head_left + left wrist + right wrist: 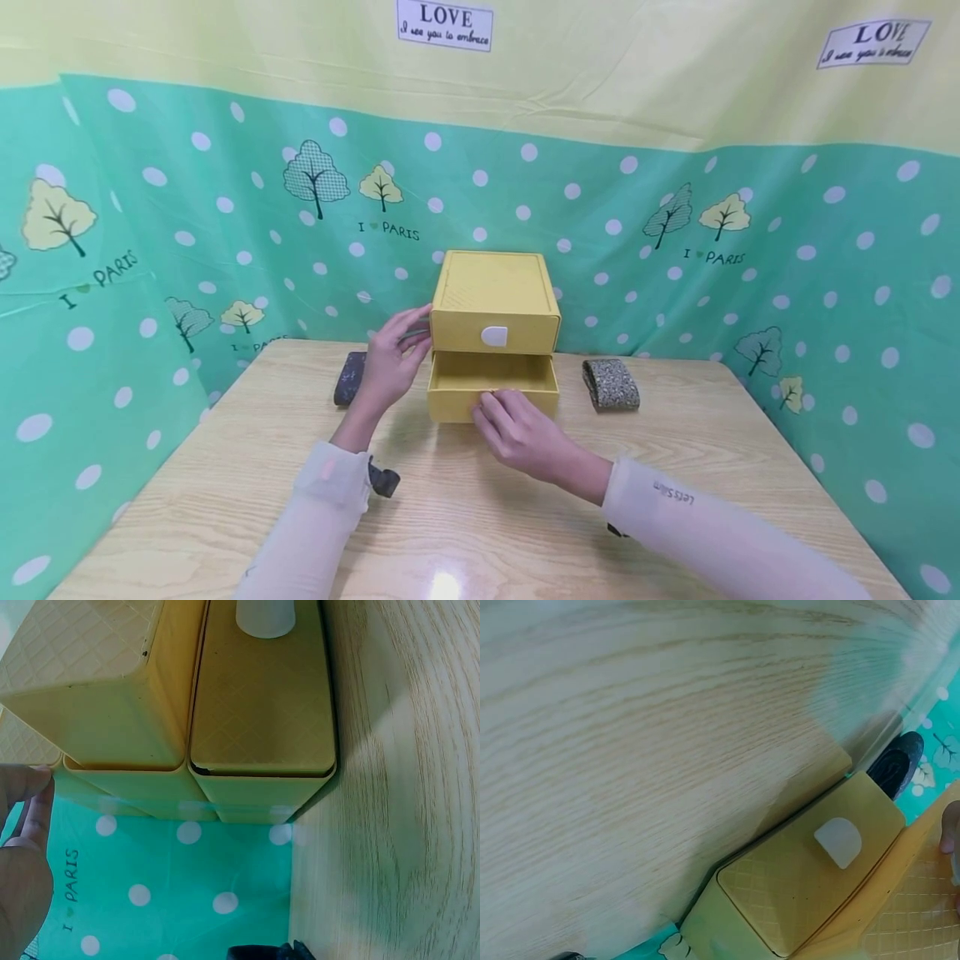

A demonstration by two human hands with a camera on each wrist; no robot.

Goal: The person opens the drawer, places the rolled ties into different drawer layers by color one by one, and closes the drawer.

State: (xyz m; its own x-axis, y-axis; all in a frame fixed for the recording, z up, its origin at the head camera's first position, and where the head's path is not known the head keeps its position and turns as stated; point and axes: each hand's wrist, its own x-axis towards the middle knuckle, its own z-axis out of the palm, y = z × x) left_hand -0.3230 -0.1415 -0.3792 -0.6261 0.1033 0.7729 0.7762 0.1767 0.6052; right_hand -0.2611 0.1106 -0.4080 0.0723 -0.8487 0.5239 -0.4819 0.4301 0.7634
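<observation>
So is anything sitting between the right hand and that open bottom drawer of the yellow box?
Nothing visible. The right hand already rests on the front edge of the bottom drawer, which is pulled out and looks empty. The left hand touches the yellow box at its side.

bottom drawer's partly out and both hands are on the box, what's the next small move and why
Probably a further pull by the right hand, whose fingers curl over the front of the lower drawer. It is only partly out, and the left hand braces the side of the yellow drawer box, so the box should not slide.
</observation>
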